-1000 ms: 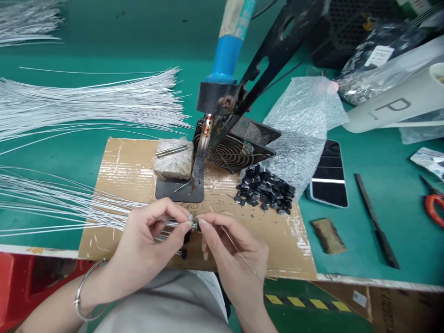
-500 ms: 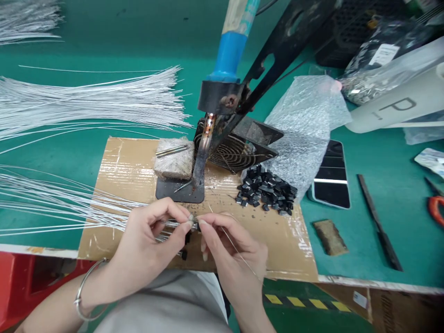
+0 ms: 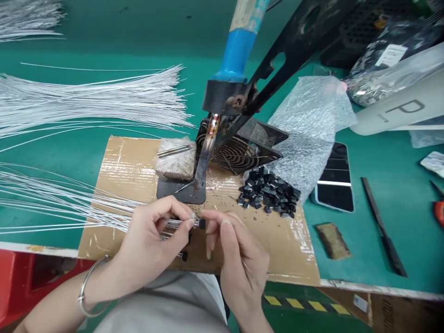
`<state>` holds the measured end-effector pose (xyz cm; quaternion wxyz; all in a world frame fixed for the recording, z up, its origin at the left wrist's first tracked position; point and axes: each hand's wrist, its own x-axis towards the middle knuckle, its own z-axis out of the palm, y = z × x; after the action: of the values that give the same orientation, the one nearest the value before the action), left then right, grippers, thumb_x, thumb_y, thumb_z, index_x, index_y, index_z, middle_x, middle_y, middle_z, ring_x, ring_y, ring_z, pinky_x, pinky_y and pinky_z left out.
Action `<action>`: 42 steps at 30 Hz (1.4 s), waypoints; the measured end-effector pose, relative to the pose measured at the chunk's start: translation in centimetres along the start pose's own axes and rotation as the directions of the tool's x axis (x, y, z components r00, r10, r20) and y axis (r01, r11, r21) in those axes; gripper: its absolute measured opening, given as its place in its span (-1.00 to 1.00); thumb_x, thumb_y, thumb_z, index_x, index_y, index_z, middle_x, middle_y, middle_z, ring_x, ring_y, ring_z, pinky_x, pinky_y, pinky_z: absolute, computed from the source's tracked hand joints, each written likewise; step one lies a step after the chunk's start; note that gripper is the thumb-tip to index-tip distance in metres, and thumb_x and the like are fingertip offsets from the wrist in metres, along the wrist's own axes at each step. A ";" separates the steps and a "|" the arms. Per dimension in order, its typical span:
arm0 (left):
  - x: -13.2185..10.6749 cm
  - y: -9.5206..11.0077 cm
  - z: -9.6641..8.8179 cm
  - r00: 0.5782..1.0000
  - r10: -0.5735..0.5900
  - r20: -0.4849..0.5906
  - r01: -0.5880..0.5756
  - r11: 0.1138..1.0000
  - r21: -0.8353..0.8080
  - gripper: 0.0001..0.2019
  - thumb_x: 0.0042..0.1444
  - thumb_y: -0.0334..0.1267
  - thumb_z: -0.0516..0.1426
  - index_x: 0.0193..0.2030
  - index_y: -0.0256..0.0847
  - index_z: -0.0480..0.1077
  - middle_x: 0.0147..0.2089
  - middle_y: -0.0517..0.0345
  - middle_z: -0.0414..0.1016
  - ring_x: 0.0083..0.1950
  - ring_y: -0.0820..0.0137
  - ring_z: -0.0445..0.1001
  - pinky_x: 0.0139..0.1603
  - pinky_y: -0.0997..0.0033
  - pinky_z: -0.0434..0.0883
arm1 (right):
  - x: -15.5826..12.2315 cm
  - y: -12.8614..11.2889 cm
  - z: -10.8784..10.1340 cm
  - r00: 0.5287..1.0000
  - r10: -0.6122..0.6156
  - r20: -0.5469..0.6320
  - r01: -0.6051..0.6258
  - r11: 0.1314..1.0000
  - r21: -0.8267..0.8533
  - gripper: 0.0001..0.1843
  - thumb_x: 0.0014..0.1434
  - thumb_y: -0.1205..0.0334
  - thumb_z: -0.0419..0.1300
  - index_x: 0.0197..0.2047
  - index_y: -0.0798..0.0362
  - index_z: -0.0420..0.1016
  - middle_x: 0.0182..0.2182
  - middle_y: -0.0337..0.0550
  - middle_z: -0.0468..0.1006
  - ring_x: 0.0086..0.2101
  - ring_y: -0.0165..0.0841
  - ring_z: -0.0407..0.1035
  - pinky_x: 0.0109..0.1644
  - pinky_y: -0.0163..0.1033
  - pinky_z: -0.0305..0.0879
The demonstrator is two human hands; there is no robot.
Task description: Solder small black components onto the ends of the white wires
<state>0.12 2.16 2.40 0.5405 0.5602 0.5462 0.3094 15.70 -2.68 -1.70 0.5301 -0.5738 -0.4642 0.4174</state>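
Note:
My left hand [image 3: 152, 240] pinches a small black connector [image 3: 200, 224] fitted on the ends of thin white wires [image 3: 69, 203] that run off to the left. My right hand [image 3: 236, 259] is curled just right of the connector, fingertips close to it, with a thin solder wire [image 3: 250, 274] running through its fingers. Both hands hover over a taped cardboard sheet [image 3: 132, 162]. A blue-handled soldering iron [image 3: 222, 106] stands clamped in a black stand just beyond them. A pile of small black connectors [image 3: 268, 192] lies to the right.
A sponge block [image 3: 175, 162] and a black fan [image 3: 243, 148] sit behind the iron. Bubble wrap [image 3: 308, 125], a phone [image 3: 335, 178], a black file [image 3: 383, 226], a brown block [image 3: 333, 240] and a white roll [image 3: 398, 108] lie right. More white wires [image 3: 86, 99] fan out left.
My right hand has turned and curled inward, so the solder wire no longer sticks up toward the connector. The view has shifted slightly. My left hand keeps its pinch.

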 end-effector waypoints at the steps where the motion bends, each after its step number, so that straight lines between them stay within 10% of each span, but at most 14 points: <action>1: 0.0 0.0 0.0 1.000 0.000 -0.003 0.000 1.000 0.015 -0.89 0.20 -0.35 0.19 -0.36 -0.21 0.49 -0.30 0.10 0.64 -0.26 0.35 0.62 -0.32 0.46 0.50 | -0.1 -0.1 -0.1 1.000 -0.005 0.000 0.005 1.000 -0.025 -0.67 0.54 0.24 0.02 0.06 -0.09 0.63 -0.43 -0.30 0.46 -0.55 -0.52 0.33 -0.49 -0.40 0.31; 5: 0.3 0.0 0.2 0.999 0.004 -0.032 -0.002 0.998 0.058 -0.89 0.20 -0.36 0.19 -0.36 -0.21 0.48 -0.29 0.08 0.64 -0.24 0.32 0.62 -0.31 0.42 0.47 | -0.3 -0.7 -0.6 0.997 0.059 -0.044 -0.062 0.996 -0.063 -0.71 0.54 0.23 0.02 0.21 -0.11 0.44 -0.43 -0.33 0.51 -0.55 -0.47 0.31 -0.46 -0.36 0.28; 10: 0.6 0.1 0.4 0.994 0.061 -0.088 -0.052 0.994 0.101 -0.88 0.19 -0.38 0.18 -0.38 -0.21 0.47 -0.32 0.12 0.63 -0.35 0.42 0.53 -0.42 0.46 0.35 | 0.3 -0.8 -1.1 1.000 -0.009 -0.024 0.004 0.980 -0.198 -0.74 0.48 0.27 0.07 -0.31 -0.03 0.36 -0.40 -0.27 0.39 -0.41 -0.41 0.31 -0.33 -0.30 0.29; 16: 1.1 0.3 0.3 0.991 0.079 -0.105 -0.066 0.990 0.125 -0.88 0.20 -0.38 0.16 -0.37 -0.21 0.47 -0.31 0.11 0.63 -0.36 0.41 0.52 -0.41 0.46 0.36 | 1.1 -0.9 -0.7 0.997 -0.071 0.008 0.071 0.995 -0.076 -0.79 0.38 0.41 0.17 -0.30 -0.04 0.40 -0.02 -0.14 0.62 0.02 -0.30 0.55 0.12 -0.16 0.49; 42: 2.1 1.1 0.2 0.984 0.066 -0.165 -0.036 0.983 0.179 -0.88 0.17 -0.36 0.17 -0.39 -0.19 0.48 -0.32 0.13 0.64 -0.38 0.40 0.52 -0.46 0.43 0.30 | 2.1 -0.6 0.3 0.997 -0.074 -0.035 0.074 0.997 0.005 -0.78 0.27 0.48 0.28 -0.33 -0.03 0.45 -0.08 -0.14 0.77 -0.10 -0.32 0.68 0.01 -0.24 0.62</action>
<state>1.00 4.27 2.86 0.4325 0.5908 0.6009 0.3205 15.84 -0.60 -1.07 0.5549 -0.5617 -0.4747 0.3890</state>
